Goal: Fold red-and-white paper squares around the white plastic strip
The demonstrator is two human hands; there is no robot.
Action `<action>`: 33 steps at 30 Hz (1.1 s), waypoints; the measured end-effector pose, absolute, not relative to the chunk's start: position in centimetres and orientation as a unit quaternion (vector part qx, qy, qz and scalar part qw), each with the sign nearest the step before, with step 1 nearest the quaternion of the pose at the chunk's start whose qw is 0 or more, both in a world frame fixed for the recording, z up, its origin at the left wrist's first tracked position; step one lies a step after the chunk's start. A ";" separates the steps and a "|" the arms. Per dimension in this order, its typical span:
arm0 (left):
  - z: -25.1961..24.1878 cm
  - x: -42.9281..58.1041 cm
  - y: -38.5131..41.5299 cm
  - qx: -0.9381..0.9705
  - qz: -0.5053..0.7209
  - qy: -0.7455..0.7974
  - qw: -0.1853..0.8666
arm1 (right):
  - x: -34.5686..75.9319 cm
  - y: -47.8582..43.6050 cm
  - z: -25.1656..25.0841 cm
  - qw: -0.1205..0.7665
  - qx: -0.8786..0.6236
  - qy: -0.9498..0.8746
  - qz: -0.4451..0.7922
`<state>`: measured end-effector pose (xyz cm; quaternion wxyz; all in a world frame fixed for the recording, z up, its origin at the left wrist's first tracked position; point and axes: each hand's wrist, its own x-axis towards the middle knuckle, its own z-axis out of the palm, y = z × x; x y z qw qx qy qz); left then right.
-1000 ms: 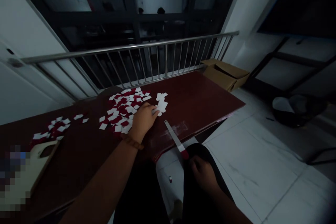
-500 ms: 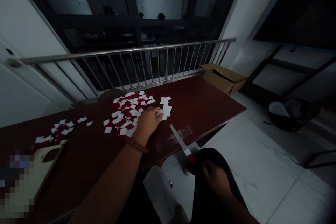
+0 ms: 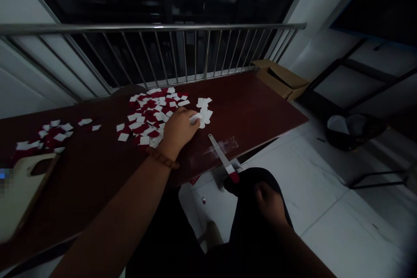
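My left hand (image 3: 181,127), with a beaded bracelet on its wrist, is closed on a small white paper piece (image 3: 195,117) between thumb and fingers. It is just above the table, at the left edge of a small cluster of white pieces (image 3: 206,115). Left of this hand spreads a larger pile of white and dark red pieces (image 3: 143,117). My right hand (image 3: 271,203) rests on my right thigh with its fingers curled in; anything inside is hidden. A thin metal strip (image 3: 220,153) with a hole at one end and a red other end juts over the table's front edge toward my knee.
The dark red table (image 3: 247,100) runs along a metal railing (image 3: 156,27). Farther left lie a smaller pile of pieces (image 3: 54,134) and a phone in a pale case (image 3: 31,186). A cardboard box (image 3: 280,79) stands past the far right end, and a lined bin (image 3: 352,132) stands on the floor.
The view has tilted down, so the table sits higher in it. My left hand now shows a white piece more clearly between its fingers. My right hand stays on the thigh.
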<state>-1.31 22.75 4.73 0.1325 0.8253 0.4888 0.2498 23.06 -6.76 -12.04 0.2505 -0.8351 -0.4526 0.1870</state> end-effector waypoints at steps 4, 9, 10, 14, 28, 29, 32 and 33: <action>4.6 -1.3 23.1 0.815 0.314 0.464 0.150 | 23.8 -7.2 -11.8 0.253 -0.840 -0.439 0.195; 5.2 -0.7 22.7 0.813 0.377 0.375 0.236 | 23.1 -6.5 -10.4 0.300 -0.829 -0.414 0.225; 5.5 -0.4 22.2 0.803 0.390 0.370 0.256 | 22.6 -6.0 -9.8 0.319 -0.824 -0.400 0.242; 6.9 0.8 18.9 0.737 0.402 0.378 0.390 | 19.2 -3.7 -5.7 0.443 -0.722 -0.336 0.411; 5.9 1.6 15.1 0.858 0.176 0.325 0.357 | 15.9 0.1 2.9 0.447 -0.585 -0.261 0.624; 5.8 1.5 15.1 0.864 0.167 0.318 0.352 | 15.8 0.2 2.9 0.444 -0.589 -0.261 0.622; 5.4 1.2 15.1 0.881 0.141 0.299 0.339 | 15.3 0.7 2.9 0.439 -0.600 -0.263 0.614; 5.3 1.2 15.1 0.884 0.137 0.296 0.336 | 15.1 0.9 2.9 0.438 -0.604 -0.264 0.611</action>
